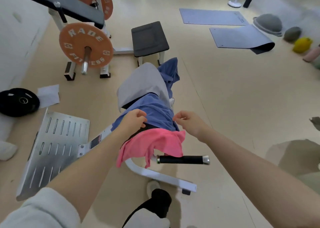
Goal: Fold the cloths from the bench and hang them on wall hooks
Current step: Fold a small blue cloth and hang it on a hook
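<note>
Blue cloth (156,113): crumpled, draped across the bench's (138,169) middle, between the grey cloth (142,82) beyond and the pink cloth (152,145) nearer.
Left hand (133,119): fingers curled, pinching the blue cloth's left edge.
Right hand (188,122): fingers curled at its right edge; whether they grip it, cannot tell.
Room: bare floor (233,98) lies to the right; a metal plate (55,144) lies on the left.
</note>
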Tool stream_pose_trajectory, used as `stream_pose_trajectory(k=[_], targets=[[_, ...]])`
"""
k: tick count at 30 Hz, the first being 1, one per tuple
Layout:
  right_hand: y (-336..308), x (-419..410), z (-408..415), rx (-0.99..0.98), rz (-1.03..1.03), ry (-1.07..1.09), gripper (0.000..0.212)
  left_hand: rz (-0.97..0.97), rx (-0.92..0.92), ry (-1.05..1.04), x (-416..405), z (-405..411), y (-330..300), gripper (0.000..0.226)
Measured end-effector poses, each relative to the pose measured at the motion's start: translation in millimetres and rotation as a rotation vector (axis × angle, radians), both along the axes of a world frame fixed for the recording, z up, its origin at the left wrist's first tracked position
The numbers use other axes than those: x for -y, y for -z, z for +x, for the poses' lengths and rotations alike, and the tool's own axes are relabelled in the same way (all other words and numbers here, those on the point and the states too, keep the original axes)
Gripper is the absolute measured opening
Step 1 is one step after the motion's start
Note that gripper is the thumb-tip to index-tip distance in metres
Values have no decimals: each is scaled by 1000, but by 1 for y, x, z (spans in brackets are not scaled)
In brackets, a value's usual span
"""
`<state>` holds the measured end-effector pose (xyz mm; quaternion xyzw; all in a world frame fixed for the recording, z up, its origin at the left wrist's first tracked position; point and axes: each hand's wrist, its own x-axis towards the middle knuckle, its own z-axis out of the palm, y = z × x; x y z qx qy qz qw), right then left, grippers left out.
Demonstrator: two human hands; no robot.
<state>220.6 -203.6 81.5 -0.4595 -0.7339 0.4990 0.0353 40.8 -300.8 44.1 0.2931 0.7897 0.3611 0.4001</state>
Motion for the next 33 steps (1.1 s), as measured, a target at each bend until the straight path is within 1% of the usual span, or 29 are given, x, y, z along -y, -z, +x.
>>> stream_pose_trajectory(k=[4, 6, 9, 10, 13, 14, 17, 19, 22, 24, 26, 28, 31, 32, 33], targets=[[-18, -47, -37, 58, 82, -106, 19, 20, 28, -40, -41, -30, -8, 25], [-13, -63, -56, 56, 134, -126, 25, 3, 18, -24, -53, -40, -2, 23], [7, -72, -83, 85, 142, -196, 29, 9, 27, -22, -56, -49, 13, 20], [18, -73, -93, 120, 143, -269, 29, 9, 27, -36, -54, -51, 18, 22], [48, -66, -119, 276, 214, -598, 22, -23, 58, -126, -44, -54, 34, 27], [57, -60, -125, 322, 235, -689, 24, -52, 65, -151, -40, -55, 38, 28], [79, -38, -135, 465, 375, -862, 51, -121, 69, -145, -29, -52, 46, 31], [89, -25, -137, 527, 491, -890, 58, -138, 48, -151, -24, -48, 48, 34], [102, -24, -138, 490, 680, -940, 55, -146, 40, -274, -21, -40, 52, 35], [108, -35, -136, 397, 727, -983, 52, -150, 61, -373, -22, -34, 55, 33], [112, -47, -132, 344, 723, -1036, 47, -142, 114, -475, -24, -24, 54, 29], [113, -60, -127, 311, 722, -1081, 37, -111, 154, -577, -29, -10, 52, 27], [112, -78, -123, 231, 734, -1199, 25, -73, 120, -684, -38, 13, 49, 30], [107, -86, -123, 192, 664, -1210, 15, -67, 108, -703, -42, 22, 44, 33], [101, -96, -123, 149, 531, -1191, 10, -52, 94, -720, -47, 31, 38, 35]])
